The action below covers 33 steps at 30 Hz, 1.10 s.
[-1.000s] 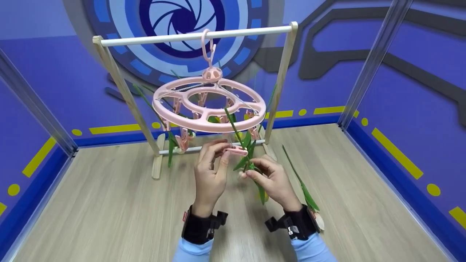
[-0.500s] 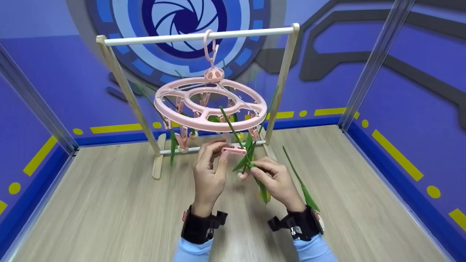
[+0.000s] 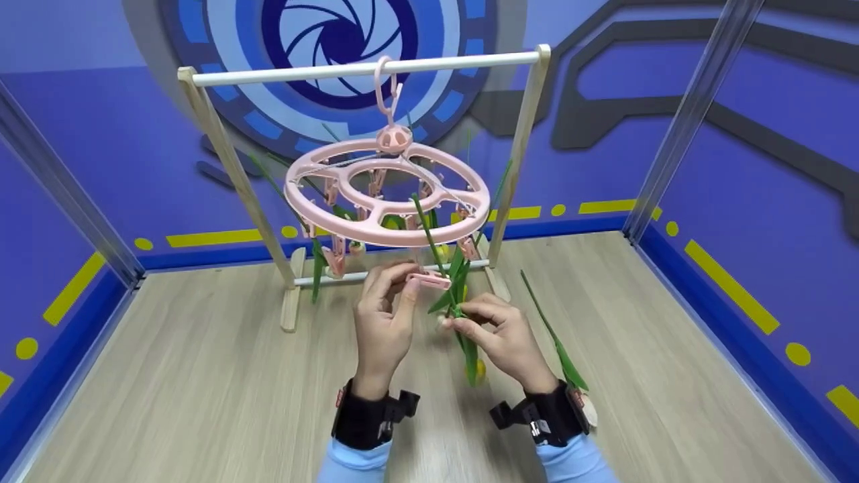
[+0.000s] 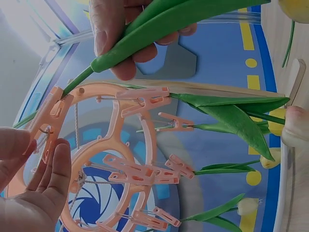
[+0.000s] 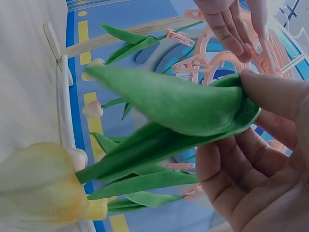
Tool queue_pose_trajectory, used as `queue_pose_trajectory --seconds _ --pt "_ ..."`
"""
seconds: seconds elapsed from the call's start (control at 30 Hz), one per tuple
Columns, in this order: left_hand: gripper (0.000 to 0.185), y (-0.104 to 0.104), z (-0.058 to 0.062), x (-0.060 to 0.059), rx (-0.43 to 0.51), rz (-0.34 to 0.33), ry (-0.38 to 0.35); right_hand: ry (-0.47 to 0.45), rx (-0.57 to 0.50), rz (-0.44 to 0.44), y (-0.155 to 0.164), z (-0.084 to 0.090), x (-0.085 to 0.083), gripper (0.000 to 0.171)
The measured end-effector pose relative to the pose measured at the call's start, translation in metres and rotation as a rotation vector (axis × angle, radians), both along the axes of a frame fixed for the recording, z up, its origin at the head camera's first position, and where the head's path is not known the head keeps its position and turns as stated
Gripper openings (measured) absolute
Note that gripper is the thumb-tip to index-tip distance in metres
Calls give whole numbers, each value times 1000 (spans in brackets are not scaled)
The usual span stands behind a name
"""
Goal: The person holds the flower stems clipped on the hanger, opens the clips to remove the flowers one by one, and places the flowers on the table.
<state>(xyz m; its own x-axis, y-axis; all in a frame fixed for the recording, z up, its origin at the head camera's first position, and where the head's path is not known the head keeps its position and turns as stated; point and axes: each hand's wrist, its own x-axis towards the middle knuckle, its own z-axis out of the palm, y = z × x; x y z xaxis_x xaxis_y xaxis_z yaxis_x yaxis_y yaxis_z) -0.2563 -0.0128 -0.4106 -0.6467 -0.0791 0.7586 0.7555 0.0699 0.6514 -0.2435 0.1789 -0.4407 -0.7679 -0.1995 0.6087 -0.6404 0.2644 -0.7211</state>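
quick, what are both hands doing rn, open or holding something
Left hand: closed, pinching a pink clip on the hanging rack.
Right hand: closed, holding a yellow tulip at its green leaves.

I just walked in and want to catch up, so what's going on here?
A person is working at a round pink hanger on a rack. The left-hand grip pinches one of its clips; the right-hand grip holds a yellow tulip, its stem right at that clip. Whether the clip has closed on it, I can't tell. Other tulips hang from clips, and one more lies on the table.
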Motion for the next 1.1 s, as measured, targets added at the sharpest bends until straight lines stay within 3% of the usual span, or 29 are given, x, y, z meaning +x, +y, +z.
queue_pose_trajectory --seconds 0.37,0.87,1.1 --pt "15 1 0 2 46 -21 -56 67 -15 -58 -9 0 2 14" --pt "16 2 0 5 53 -48 -81 -19 -11 -84 -11 1 3 11" --pt "20 2 1 4 62 -42 -78 7 -1 -148 -12 2 4 11"
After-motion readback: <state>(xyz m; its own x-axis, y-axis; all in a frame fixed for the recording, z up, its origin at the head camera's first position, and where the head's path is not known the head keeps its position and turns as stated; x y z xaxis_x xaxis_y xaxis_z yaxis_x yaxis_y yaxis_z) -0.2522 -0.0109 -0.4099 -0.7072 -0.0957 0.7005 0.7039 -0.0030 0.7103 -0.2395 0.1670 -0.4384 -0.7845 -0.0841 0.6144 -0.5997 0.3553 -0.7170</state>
